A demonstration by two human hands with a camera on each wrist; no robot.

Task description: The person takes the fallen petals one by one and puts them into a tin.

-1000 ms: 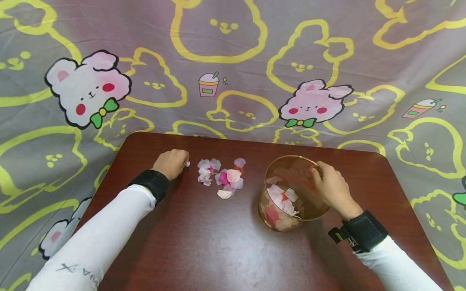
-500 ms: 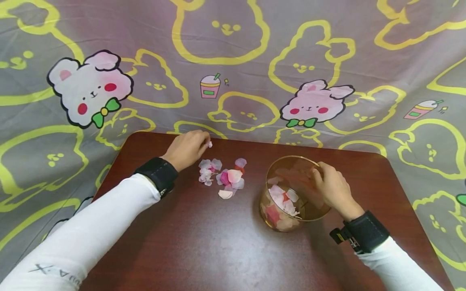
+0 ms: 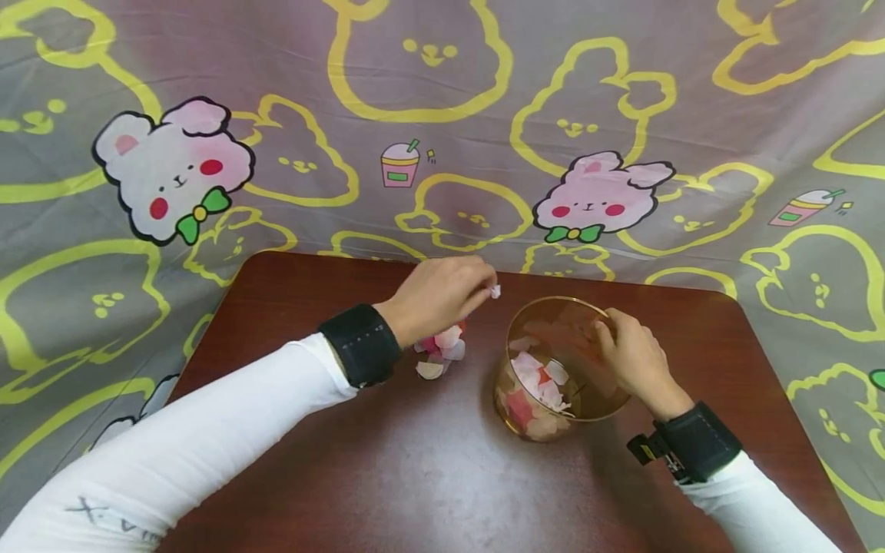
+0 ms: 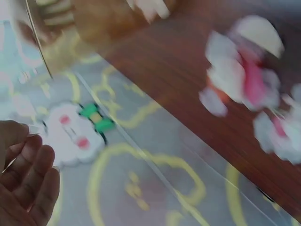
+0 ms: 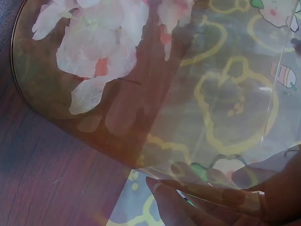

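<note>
Left hand [image 3: 442, 296], pinching a petal [image 3: 495, 291], now just left of the glass jar [image 3: 560, 369] (previously farther left), whose rim the right hand [image 3: 632, 361] grips.

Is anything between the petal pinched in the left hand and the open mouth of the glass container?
Nothing visible. The left hand pinches a petal just left of the glass container; its mouth is open, and the right hand grips only the far right rim.

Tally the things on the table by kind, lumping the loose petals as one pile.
Glass cups: 1
Loose petal piles: 1
Petals pinched in the left hand: 1
Total: 3
The right hand holds the cup's rim; the petals inside it are not counted.
</note>
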